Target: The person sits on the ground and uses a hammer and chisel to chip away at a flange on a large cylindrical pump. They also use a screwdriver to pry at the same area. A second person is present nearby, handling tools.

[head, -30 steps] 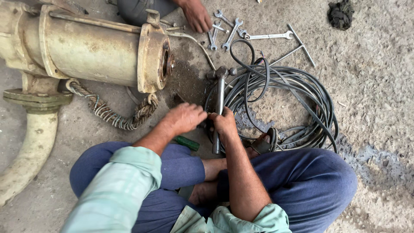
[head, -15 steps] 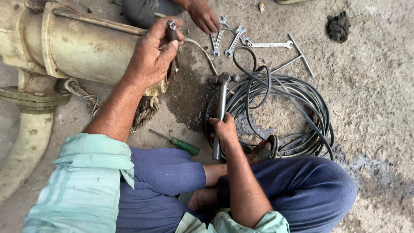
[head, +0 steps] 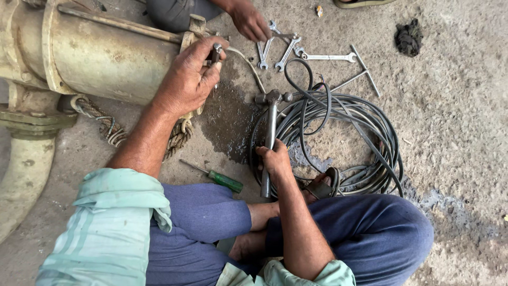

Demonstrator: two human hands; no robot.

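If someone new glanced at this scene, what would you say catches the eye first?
Most striking is the big rusty cylindrical metal pump body at upper left, with the left hand pressed to its end flange. Right of centre, the right hand grips a grey steel hammer lying over a coil of dark grey cable on the concrete floor.

Soft, even daylight, bright without glare. Shadows are faint and diffuse. Focus is sharp, with slight stretching at the edges.

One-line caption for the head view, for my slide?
Left hand grips a small part at the pump housing end; right hand holds a hammer beside coiled cable.
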